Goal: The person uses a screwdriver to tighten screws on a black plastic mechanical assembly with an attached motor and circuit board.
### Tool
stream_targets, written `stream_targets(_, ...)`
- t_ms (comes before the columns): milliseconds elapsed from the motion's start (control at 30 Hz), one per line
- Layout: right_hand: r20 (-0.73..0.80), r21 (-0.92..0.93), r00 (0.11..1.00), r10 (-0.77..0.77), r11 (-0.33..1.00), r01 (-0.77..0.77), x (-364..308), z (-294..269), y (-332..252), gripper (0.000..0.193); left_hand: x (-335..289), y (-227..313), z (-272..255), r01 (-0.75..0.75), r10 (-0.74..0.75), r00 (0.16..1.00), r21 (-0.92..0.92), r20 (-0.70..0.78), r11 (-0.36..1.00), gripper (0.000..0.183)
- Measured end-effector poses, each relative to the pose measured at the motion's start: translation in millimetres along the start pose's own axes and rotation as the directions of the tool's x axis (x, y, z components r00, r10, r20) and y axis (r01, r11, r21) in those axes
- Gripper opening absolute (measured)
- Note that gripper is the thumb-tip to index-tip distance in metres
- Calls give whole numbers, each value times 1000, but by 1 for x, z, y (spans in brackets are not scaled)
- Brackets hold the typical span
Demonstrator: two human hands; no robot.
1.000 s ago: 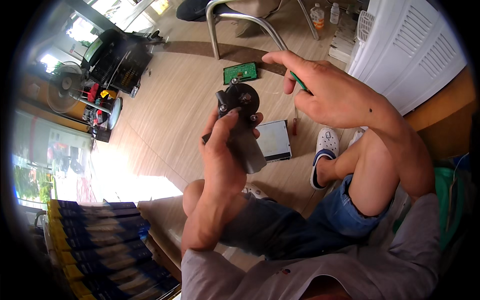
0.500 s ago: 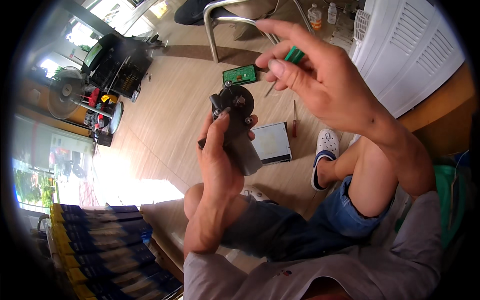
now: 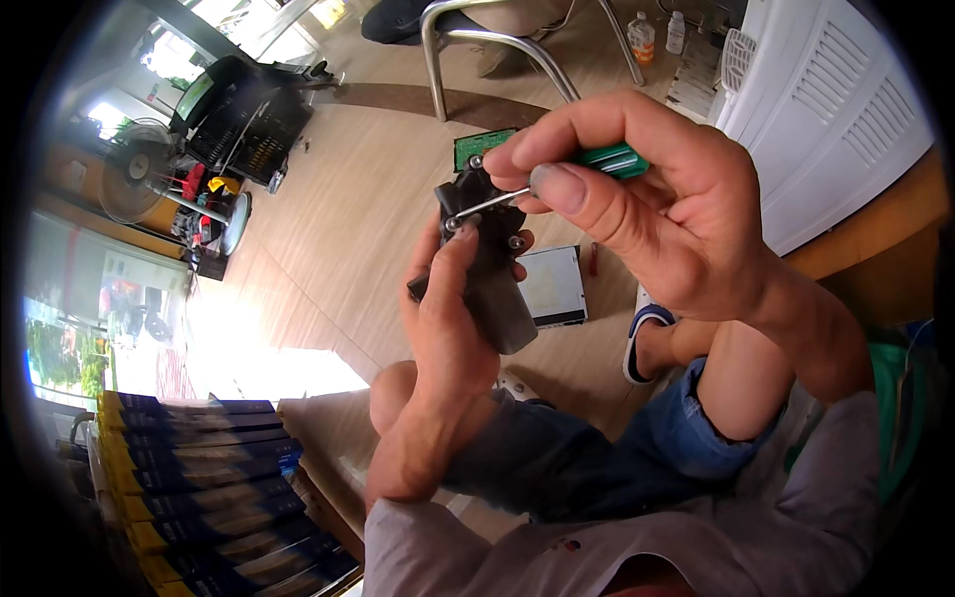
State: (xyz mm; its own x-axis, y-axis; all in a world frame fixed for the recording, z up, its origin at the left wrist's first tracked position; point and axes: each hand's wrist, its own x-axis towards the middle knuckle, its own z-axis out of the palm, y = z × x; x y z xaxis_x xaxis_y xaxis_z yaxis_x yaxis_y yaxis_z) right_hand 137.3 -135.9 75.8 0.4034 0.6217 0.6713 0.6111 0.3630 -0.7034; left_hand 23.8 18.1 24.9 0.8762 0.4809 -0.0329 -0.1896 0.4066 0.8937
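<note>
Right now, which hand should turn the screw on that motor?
The right hand, probably: it already holds the screwdriver with the tip at a screw. The left hand is wrapped round the motor, steadying it.

The screwdriver (image 3: 557, 179) is showing a green handle and a silver shaft. The motor (image 3: 492, 269) is looking dark grey with silvery screws. Behind it a green board (image 3: 479, 147) is lying on pale wood flooring (image 3: 338, 259). Blue-and-yellow boxes (image 3: 199, 488) are stacking up; the shorts (image 3: 597, 468) are showing blue denim.
</note>
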Motion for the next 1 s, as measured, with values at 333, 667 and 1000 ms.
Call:
stream_targets(333, 28, -38, 999, 15, 999, -14, 1, 4, -2, 19, -3, 4, 1, -8, 10, 998, -45, 54, 999, 41)
stream_targets(667, 43, -145, 997, -67, 987, 72, 2, 3, -2, 17, -4, 2, 0, -46, 46, 999, -12, 16, 999, 44)
stream_targets(1000, 66, -267, 994, -85, 958, 100, -3, 1, -4, 18, -6, 0, 6, -44, 46, 998, 39, -46, 998, 44)
